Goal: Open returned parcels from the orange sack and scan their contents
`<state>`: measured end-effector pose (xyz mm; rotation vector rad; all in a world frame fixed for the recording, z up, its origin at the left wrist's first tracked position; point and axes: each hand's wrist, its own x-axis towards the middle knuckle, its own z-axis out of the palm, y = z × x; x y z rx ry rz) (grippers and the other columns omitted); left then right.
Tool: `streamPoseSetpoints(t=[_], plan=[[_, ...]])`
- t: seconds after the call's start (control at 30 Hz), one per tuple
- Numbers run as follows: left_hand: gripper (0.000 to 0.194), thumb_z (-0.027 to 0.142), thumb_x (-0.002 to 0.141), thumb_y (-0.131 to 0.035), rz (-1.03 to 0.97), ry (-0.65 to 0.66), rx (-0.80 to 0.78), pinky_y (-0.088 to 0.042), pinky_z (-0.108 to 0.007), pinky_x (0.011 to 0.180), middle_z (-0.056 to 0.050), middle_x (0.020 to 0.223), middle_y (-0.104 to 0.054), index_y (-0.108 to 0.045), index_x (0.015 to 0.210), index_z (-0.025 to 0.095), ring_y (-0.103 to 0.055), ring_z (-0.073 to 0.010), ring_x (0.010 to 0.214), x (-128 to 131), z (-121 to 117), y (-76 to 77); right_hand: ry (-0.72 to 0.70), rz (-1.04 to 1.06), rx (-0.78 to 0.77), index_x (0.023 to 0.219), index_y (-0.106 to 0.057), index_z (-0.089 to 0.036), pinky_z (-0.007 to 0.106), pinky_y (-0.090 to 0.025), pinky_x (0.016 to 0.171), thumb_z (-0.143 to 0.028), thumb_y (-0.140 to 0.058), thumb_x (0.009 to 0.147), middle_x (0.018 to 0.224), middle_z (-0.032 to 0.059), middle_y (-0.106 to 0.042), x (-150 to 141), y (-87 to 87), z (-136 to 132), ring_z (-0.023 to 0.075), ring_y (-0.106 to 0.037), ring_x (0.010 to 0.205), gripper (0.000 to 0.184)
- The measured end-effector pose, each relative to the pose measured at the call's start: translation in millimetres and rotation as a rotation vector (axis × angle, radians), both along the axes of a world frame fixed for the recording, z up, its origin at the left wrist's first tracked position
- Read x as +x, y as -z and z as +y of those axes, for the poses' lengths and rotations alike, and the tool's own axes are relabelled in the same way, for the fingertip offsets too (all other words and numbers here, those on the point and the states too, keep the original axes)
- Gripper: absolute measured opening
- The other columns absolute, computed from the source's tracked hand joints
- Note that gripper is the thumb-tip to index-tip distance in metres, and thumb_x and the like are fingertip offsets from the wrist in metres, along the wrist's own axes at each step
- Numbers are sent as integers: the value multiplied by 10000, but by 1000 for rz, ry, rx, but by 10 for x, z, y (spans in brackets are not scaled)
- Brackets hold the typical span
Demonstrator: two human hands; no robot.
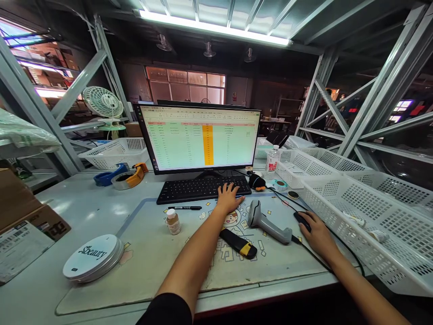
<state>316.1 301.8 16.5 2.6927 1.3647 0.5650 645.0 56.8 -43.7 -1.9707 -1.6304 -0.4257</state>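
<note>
My left hand (pixel 229 197) rests with spread fingers on the right end of the black keyboard (pixel 199 188), below a monitor (pixel 201 139) that shows a spreadsheet. My right hand (pixel 316 231) lies curled over a black mouse (pixel 302 220) on the desk mat (pixel 152 257). Between the hands lies a grey barcode scanner (pixel 265 221). A black and yellow box cutter (pixel 238 243) lies just right of my left forearm.
A small bottle (pixel 173 221) and a black marker (pixel 184 208) lie left of my left hand. A round white tin (pixel 93 257), a cardboard box (pixel 23 221) and tape dispensers (pixel 122 176) sit at the left. White baskets (pixel 372 212) line the right side. A water bottle (pixel 272 161) stands by the monitor.
</note>
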Motion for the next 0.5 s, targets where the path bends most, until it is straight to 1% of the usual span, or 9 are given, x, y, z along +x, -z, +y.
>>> streamPoseSetpoints(t=[0.2,0.33,0.43,0.5], plan=[[683,649,1036,-453,-17,5,1,-190,-681,1285,-125,1724,-377,-512,1589,253,-259,-425,1598,-10,-10,2,12,8,-19,1432,-647,-229,530,-544,1099,-419,-441,1056,1473,142,-586,-7,-10,-6,337,-643,1258,469],[657,618,1031,-504,-51,14,8,-202,-690,1273,-145,1704,-406,-546,1557,227,-284,-436,1580,-13,-21,-13,16,14,-17,1429,-656,-224,519,-548,1096,-435,-433,1051,1472,143,-593,-19,-18,-11,338,-645,1261,487],[591,576,1037,-534,-97,15,32,-230,-666,1268,-153,1672,-449,-592,1498,211,-317,-415,1560,-14,-48,-117,-14,30,-16,1414,-672,-214,527,-539,1112,-459,-424,1047,1477,148,-597,-23,-22,-17,343,-644,1278,506],[528,545,1050,-535,-132,24,54,-289,-609,1258,-150,1626,-503,-629,1440,201,-367,-377,1533,-13,-100,-261,-40,38,-27,1415,-675,-216,534,-537,1116,-486,-419,1047,1490,146,-594,-11,-13,-24,347,-639,1295,523]])
